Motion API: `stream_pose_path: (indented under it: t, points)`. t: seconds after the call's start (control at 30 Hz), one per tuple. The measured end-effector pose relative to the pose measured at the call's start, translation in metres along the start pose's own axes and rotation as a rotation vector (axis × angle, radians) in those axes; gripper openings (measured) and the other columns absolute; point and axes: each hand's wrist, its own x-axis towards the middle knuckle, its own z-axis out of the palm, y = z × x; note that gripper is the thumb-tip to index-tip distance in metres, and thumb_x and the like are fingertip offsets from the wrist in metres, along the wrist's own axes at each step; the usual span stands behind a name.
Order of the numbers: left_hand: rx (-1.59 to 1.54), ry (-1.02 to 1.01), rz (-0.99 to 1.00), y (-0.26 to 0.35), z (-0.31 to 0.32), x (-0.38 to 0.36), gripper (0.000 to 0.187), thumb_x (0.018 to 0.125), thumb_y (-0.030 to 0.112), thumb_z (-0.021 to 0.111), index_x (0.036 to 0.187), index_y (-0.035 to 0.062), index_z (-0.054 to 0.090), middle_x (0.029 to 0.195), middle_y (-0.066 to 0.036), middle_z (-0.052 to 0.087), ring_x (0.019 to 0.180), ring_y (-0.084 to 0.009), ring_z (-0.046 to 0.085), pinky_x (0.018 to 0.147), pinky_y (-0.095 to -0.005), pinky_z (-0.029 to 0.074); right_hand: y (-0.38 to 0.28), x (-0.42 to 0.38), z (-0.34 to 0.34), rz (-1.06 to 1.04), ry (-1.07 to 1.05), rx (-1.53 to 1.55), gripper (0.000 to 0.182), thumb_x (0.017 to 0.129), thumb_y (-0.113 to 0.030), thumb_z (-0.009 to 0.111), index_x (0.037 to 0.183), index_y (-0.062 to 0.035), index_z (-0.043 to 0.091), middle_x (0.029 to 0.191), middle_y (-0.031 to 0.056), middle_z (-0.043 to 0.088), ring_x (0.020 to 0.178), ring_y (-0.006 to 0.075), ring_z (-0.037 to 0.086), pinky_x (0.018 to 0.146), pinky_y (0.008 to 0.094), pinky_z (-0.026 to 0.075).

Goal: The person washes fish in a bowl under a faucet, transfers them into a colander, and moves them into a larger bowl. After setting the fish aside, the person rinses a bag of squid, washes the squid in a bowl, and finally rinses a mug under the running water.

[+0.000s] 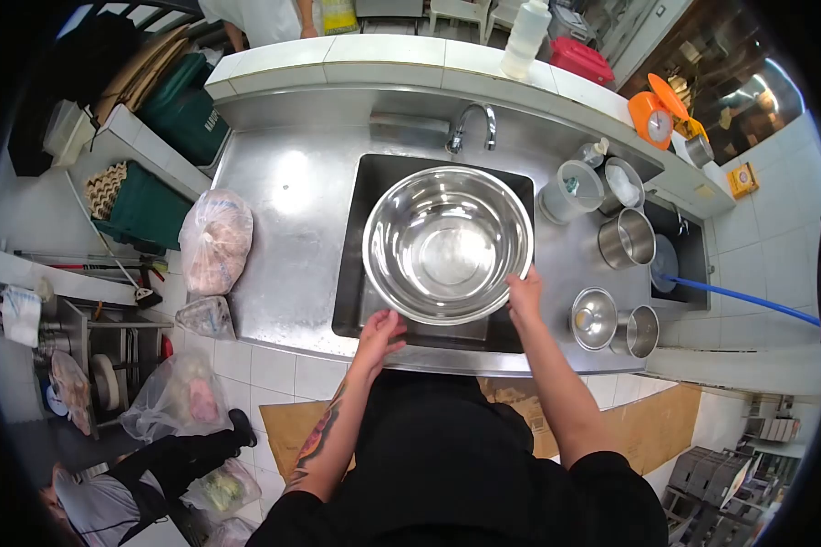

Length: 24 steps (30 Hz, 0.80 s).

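Note:
A large shiny steel bowl point(449, 244) is over the dark sink basin point(360, 196), below the curved faucet point(472, 128). My right hand point(524, 296) grips the bowl's lower right rim, fingers closed on it. Near the lower left rim is my left hand point(379, 335), its fingers apart and curled a little, with nothing in them; whether a fingertip touches the rim is hard to tell. The inside of the bowl shows only reflections.
Left on the steel counter point(287, 255) lies a bag of meat point(216, 239). Steel pots point(627, 239), a small bowl point(594, 319) and a plastic container point(572, 191) stand right. An orange scale point(651, 119) sits on the ledge. Another person point(146, 483) is at lower left.

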Motion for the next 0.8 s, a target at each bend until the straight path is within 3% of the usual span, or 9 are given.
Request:
stream_pose_path:
  t: [0.23,0.3,0.37,0.43,0.6,0.67,0.7,0.77,0.8]
  points:
    - [0.037,0.104,0.357,0.046,0.032,0.025,0.028,0.083,-0.001,0.060,0.111,0.0016,0.055,0.099,-0.009,0.067,0.080,-0.0151,0.067,0.063,-0.0299,0.058,0.023,-0.027,-0.004,0.226,-0.152,0.000,0.034,0.078,-0.002,0.061,0.111,-0.0067,0.057,0.077,0.0030,0.062,0.055,0.0124,0.058,0.041,0.0266,0.044]
    - [0.049,0.102,0.351,0.065,0.024,0.028,0.026,0.084,0.000,0.059,0.110,0.0020,0.055,0.092,-0.007,0.067,0.073,-0.0141,0.067,0.059,-0.0279,0.056,0.075,0.022,-0.009,-0.089,-0.232,-0.339,0.045,0.081,-0.009,0.063,0.125,-0.0018,0.051,0.105,0.0149,0.066,0.084,0.0258,0.069,0.068,0.0359,0.057]
    - [0.084,0.116,0.352,0.082,0.009,0.039,0.025,0.083,0.000,0.060,0.108,0.0018,0.056,0.088,-0.007,0.067,0.069,-0.0125,0.065,0.055,-0.0255,0.052,0.030,0.053,0.023,-0.356,-0.042,-0.728,0.072,0.085,-0.018,0.066,0.145,0.0045,0.033,0.148,0.0294,0.038,0.137,0.0397,0.041,0.113,0.0398,0.034]
    - [0.149,0.153,0.378,0.097,-0.002,0.055,0.024,0.082,0.000,0.060,0.106,0.0009,0.058,0.086,-0.005,0.066,0.066,-0.0099,0.062,0.052,-0.0238,0.049,0.028,0.128,0.070,-0.635,-0.095,-0.620,0.079,0.088,-0.025,0.064,0.150,0.0043,0.024,0.155,0.0325,0.021,0.143,0.0423,0.029,0.116,0.0403,0.030]
    - [0.313,0.076,0.432,0.142,-0.011,0.081,0.021,0.080,-0.001,0.057,0.101,0.0004,0.061,0.081,-0.003,0.064,0.059,-0.0096,0.058,0.050,-0.0247,0.047,-0.042,0.190,0.194,-0.738,-0.083,-0.331,0.077,0.091,-0.025,0.062,0.151,0.0036,0.022,0.158,0.0289,0.020,0.149,0.0389,0.018,0.119,0.0392,0.023]
    - [0.344,0.021,0.350,0.159,-0.007,0.087,0.021,0.078,0.000,0.058,0.099,0.0005,0.062,0.077,-0.002,0.063,0.057,-0.0098,0.056,0.048,-0.0251,0.045,-0.020,0.201,0.216,-1.033,-0.221,-1.071,0.070,0.093,-0.022,0.060,0.150,0.0033,0.027,0.152,0.0238,0.037,0.143,0.0406,0.031,0.116,0.0393,0.030]
    - [0.343,0.013,0.341,0.161,-0.010,0.098,0.021,0.078,0.000,0.058,0.099,0.0005,0.062,0.077,-0.002,0.063,0.057,-0.0098,0.056,0.048,-0.0251,0.045,-0.005,0.207,0.219,-1.023,-0.218,-1.079,0.070,0.093,-0.022,0.060,0.150,0.0033,0.027,0.152,0.0238,0.037,0.143,0.0406,0.031,0.116,0.0393,0.030]
    - [0.457,-0.047,0.315,0.165,-0.011,0.120,0.019,0.077,0.002,0.060,0.095,0.0007,0.063,0.075,-0.002,0.063,0.056,-0.0098,0.056,0.047,-0.0251,0.045,0.015,0.209,0.216,-0.807,-0.401,-0.583,0.056,0.095,-0.020,0.054,0.144,0.0024,0.040,0.140,0.0162,0.055,0.126,0.0393,0.052,0.109,0.0428,0.041]
    - [0.454,-0.061,0.310,0.168,-0.007,0.127,0.019,0.077,0.002,0.060,0.095,0.0007,0.063,0.075,-0.002,0.063,0.056,-0.0098,0.056,0.047,-0.0251,0.045,0.006,0.196,0.198,-0.374,-0.352,-0.295,0.042,0.098,-0.022,0.049,0.127,0.0065,0.056,0.125,0.0178,0.064,0.109,0.0362,0.064,0.100,0.0464,0.049]
